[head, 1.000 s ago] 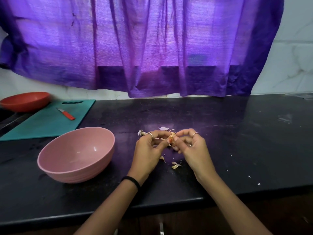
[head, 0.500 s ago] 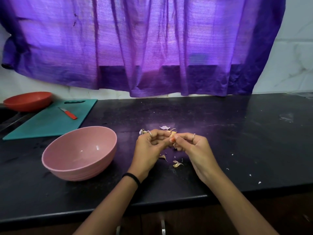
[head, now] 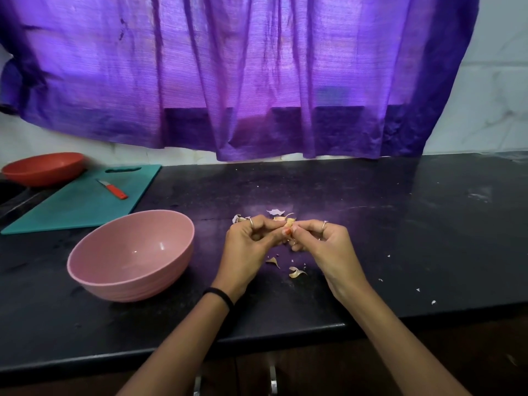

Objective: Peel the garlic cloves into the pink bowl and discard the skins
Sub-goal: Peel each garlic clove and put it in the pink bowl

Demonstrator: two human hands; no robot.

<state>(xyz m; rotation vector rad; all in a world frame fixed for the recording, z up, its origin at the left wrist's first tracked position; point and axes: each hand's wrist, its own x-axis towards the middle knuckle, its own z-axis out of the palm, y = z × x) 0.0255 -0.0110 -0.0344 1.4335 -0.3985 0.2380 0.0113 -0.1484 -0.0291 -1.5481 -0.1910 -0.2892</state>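
Note:
Both hands meet above the black counter. My left hand (head: 248,244) and my right hand (head: 323,244) pinch a small garlic clove (head: 289,223) between their fingertips; most of the clove is hidden by the fingers. Loose garlic skins (head: 296,272) lie on the counter under and behind the hands. The pink bowl (head: 97,267) stands to the left of my left hand, and I see nothing inside it.
A teal cutting board (head: 71,207) with a small red-handled knife (head: 114,190) lies at the back left, next to an orange bowl (head: 43,168). A purple curtain (head: 257,75) hangs behind. The counter's front edge (head: 285,332) runs under my forearms.
Both hands stay together on the clove, with only small finger shifts. The view has moved slightly.

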